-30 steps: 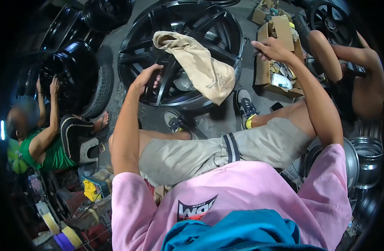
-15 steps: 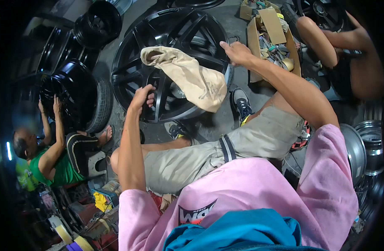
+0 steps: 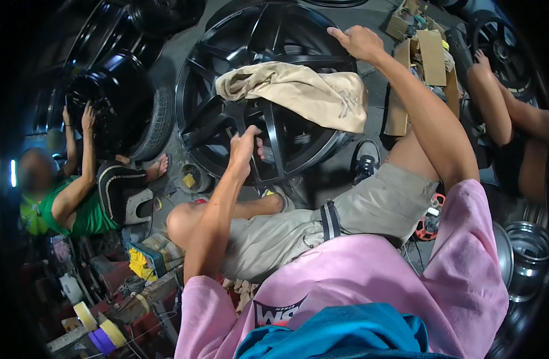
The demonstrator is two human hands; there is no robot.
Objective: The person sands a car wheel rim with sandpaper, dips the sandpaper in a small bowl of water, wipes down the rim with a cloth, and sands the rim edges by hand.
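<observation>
A large black alloy wheel [image 3: 210, 116] with several spokes is in front of me, over the floor. My left hand [image 3: 244, 146] is closed around a spoke on its near side. At the upper right edge my right hand [image 3: 359, 43] grips the wheel, thumb pointing over the rim; the other fingers are partly hidden. Draped across the wheel's face is a beige cloth [image 3: 313, 93], perhaps a sleeve or trouser leg, with an open end on the left and dark writing on the right. Neither hand touches it.
On the left, a person in a green top [image 3: 86, 206] handles another black wheel [image 3: 110, 90] beside a tire [image 3: 157, 122]. A cardboard box [image 3: 431, 57] of small items stands at upper right, near another person's leg [image 3: 490, 105]. Silver rims [image 3: 525, 251] are stacked at right.
The wheel has turned counterclockwise with both hands on it, and the cloth on top has swung flatter. My left hand is now lower on the wheel and my right hand higher. The view has shifted.
</observation>
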